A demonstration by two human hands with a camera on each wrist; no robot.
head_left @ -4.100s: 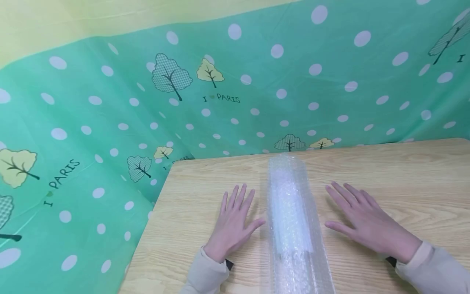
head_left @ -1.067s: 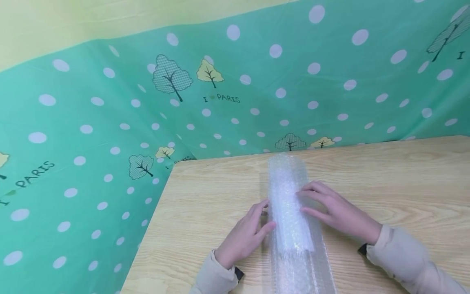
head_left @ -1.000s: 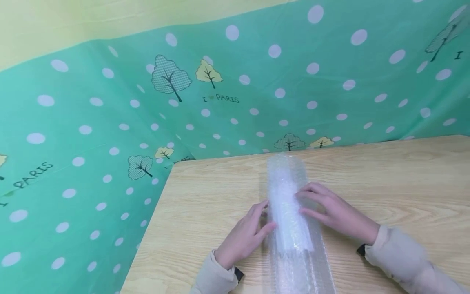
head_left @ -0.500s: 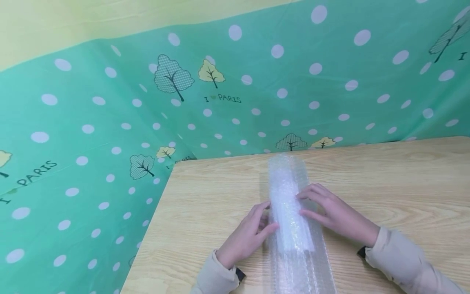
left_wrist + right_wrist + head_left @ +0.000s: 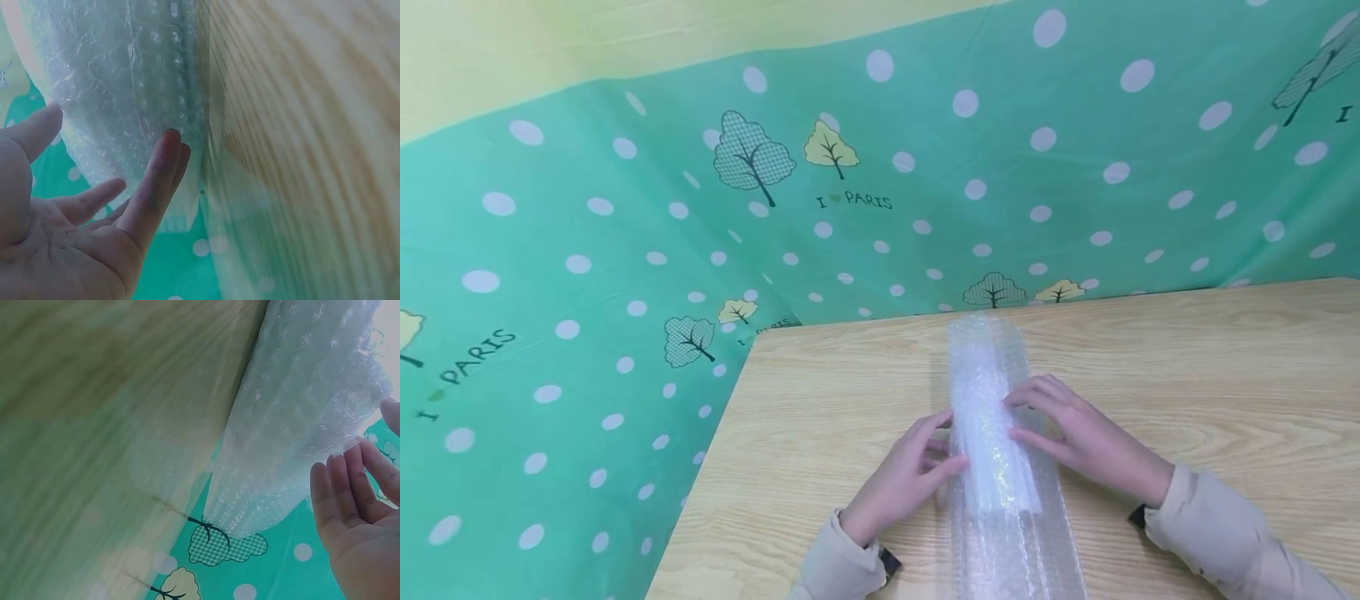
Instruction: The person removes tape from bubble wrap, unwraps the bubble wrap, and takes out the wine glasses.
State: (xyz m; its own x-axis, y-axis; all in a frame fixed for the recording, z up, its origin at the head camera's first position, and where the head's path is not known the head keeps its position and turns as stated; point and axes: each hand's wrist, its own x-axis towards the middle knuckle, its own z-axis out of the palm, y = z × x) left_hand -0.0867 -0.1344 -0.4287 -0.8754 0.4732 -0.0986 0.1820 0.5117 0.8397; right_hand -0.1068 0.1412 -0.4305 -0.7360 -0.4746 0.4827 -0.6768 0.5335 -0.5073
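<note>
A long bundle of clear bubble wrap (image 5: 996,550) lies lengthwise on the table, with something white (image 5: 988,417) showing through its middle; the wrap hides what that is. My left hand (image 5: 898,479) is at the bundle's left side, thumb over the upper edge and the other fingers along the flank. In the left wrist view those fingers (image 5: 150,197) are spread and nearly straight. From the right, my right hand (image 5: 1075,425) reaches its fingertips and thumb onto the top edge. The right wrist view shows its slightly bent fingers (image 5: 350,494) at the wrap, thumb apart.
The wood-grain table (image 5: 1225,367) extends to both sides of the bundle. Behind and to the left hangs a green cloth (image 5: 850,100) with white dots and printed trees. The bundle's far end lies near the table's back edge.
Several seconds ago both hands lay flat on the table beside the bundle; they have since moved inward to its sides. Over the last second they have barely shifted, and the bundle stays put.
</note>
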